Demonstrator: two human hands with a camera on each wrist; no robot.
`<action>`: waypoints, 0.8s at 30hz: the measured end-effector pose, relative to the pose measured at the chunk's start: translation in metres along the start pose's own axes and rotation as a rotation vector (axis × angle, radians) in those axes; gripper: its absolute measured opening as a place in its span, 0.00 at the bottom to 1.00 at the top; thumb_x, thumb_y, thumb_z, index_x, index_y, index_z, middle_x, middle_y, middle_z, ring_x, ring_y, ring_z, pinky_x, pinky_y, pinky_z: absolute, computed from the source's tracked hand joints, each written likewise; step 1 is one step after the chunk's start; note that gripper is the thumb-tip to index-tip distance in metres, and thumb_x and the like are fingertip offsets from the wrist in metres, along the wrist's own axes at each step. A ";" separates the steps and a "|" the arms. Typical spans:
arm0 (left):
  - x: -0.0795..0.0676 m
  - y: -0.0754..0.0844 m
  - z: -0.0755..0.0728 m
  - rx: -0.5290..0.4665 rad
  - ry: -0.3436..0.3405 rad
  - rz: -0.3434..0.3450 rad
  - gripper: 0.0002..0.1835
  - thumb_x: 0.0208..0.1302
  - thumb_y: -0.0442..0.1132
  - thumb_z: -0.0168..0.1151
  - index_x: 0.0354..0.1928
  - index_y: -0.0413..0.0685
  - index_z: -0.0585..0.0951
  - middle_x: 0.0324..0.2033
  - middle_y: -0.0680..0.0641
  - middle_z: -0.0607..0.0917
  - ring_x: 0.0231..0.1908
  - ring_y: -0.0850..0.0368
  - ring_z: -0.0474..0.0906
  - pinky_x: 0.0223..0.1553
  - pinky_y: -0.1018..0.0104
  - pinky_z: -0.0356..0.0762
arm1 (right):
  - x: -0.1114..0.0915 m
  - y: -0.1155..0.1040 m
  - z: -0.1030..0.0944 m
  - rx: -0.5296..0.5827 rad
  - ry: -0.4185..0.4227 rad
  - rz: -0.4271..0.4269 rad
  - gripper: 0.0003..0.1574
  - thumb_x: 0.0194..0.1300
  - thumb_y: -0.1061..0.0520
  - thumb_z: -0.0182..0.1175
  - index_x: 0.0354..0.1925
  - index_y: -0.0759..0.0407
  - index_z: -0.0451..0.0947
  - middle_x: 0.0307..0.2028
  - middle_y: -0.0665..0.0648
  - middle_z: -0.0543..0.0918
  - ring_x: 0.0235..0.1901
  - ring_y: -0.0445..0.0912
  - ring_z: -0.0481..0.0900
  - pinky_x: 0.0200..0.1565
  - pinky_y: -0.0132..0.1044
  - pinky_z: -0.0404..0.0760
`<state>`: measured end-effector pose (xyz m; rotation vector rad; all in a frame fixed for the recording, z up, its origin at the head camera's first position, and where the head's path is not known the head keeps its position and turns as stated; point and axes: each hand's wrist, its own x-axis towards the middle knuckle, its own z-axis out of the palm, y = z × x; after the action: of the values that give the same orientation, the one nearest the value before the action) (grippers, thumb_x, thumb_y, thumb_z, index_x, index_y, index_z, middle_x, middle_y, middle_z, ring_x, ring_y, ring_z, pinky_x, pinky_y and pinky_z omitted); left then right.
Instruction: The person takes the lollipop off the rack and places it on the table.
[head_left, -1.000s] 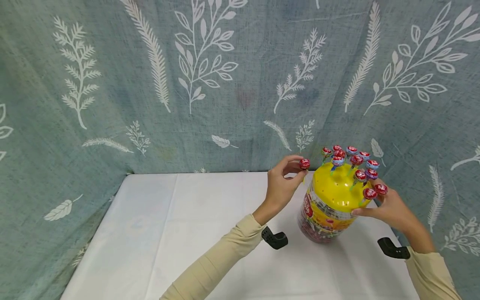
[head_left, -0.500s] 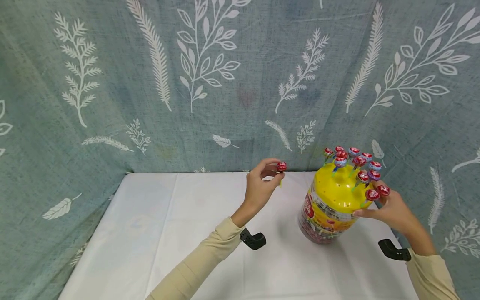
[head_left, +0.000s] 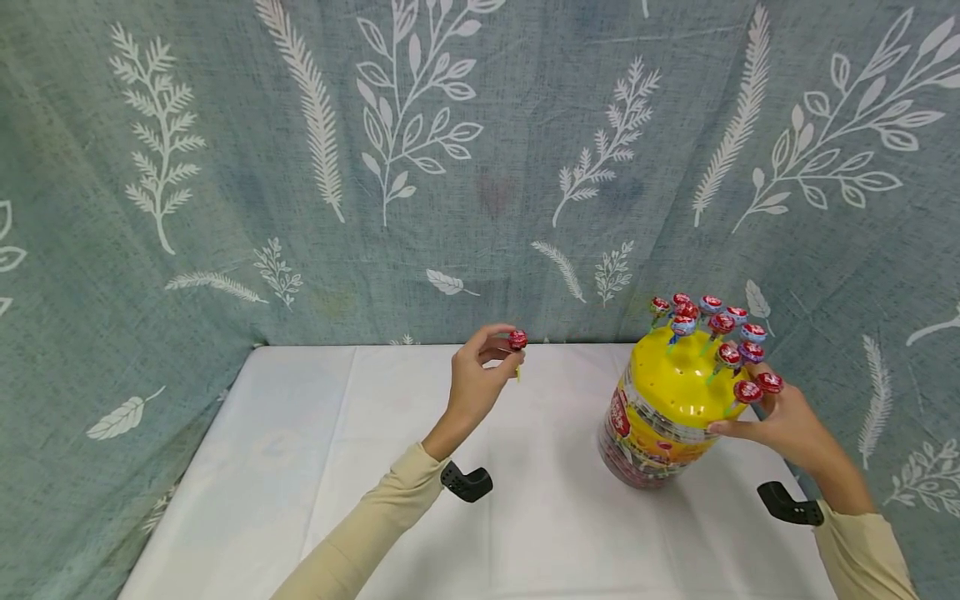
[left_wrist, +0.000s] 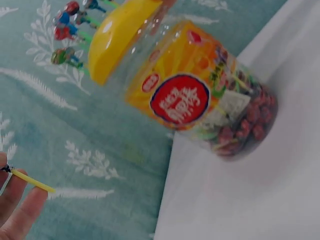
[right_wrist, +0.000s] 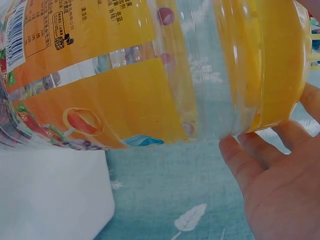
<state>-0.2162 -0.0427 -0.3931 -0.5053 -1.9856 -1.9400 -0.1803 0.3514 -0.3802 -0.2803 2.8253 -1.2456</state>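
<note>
Red-wrapped lollipop [head_left: 517, 338] first, leftmost in the play: it's upright in the air over the white table [head_left: 405, 417], well apart from the jar, and it's the left hand [head_left: 478, 375] that has it. That hand pinches it, thumb to one side, finger over the other, close up at the red head. Down below pokes the yellow stick [left_wrist: 32, 181], angled past the fingers in the left wrist view; my read is that a grip this high leaves the stick's lower end free.

Over to the right, and what a big clear jar [head_left: 652, 437], standing on the table with a bright label round it and red sweets [left_wrist: 250, 120] showing low inside. On top, the yellow lid [head_left: 667, 379], dotted with small holes! And up there, a crowd: wrapped lollipops [head_left: 722, 323], heads up, sticks down, bunched toward the far and right sides, seemingly kept upright by those holes. Whether the jar leans a little, I can't tell.

Far right, the right hand [head_left: 795, 429] grips the jar up at the lid, thumb on the near side, fingers round the right; the right wrist view has fingertips against the rim. Judging by that hold, it's there to steady a tall thing likely to rock.
</note>
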 end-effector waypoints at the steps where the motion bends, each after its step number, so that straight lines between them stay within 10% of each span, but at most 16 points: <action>1: -0.001 -0.001 -0.003 0.001 0.002 -0.008 0.17 0.58 0.24 0.62 0.51 0.36 0.76 0.36 0.35 0.81 0.34 0.42 0.82 0.31 0.60 0.83 | 0.000 0.000 0.000 0.007 0.001 0.003 0.58 0.53 0.57 0.71 0.71 0.65 0.47 0.64 0.71 0.61 0.62 0.71 0.58 0.52 0.69 0.63; 11: -0.016 -0.009 -0.044 0.067 0.045 -0.081 0.18 0.57 0.23 0.61 0.51 0.31 0.75 0.36 0.31 0.81 0.34 0.35 0.80 0.31 0.53 0.82 | 0.000 0.000 0.004 0.007 0.011 -0.006 0.59 0.53 0.56 0.71 0.72 0.63 0.47 0.64 0.69 0.62 0.62 0.68 0.59 0.54 0.67 0.64; 19: -0.025 -0.037 -0.075 0.127 0.084 -0.152 0.18 0.58 0.26 0.63 0.52 0.39 0.77 0.37 0.34 0.82 0.35 0.38 0.81 0.31 0.56 0.83 | -0.001 0.004 0.007 -0.019 0.058 -0.065 0.53 0.52 0.57 0.71 0.70 0.58 0.53 0.59 0.49 0.67 0.54 0.25 0.60 0.49 0.12 0.59; 24: -0.027 -0.056 -0.091 0.170 0.114 -0.182 0.18 0.57 0.28 0.65 0.51 0.44 0.78 0.35 0.38 0.82 0.34 0.46 0.82 0.29 0.63 0.83 | -0.003 0.002 0.006 -0.017 0.051 -0.039 0.55 0.53 0.55 0.71 0.71 0.59 0.51 0.62 0.60 0.66 0.60 0.38 0.63 0.62 0.40 0.67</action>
<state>-0.2200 -0.1357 -0.4529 -0.1730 -2.1613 -1.8324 -0.1773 0.3487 -0.3854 -0.3103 2.8882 -1.2538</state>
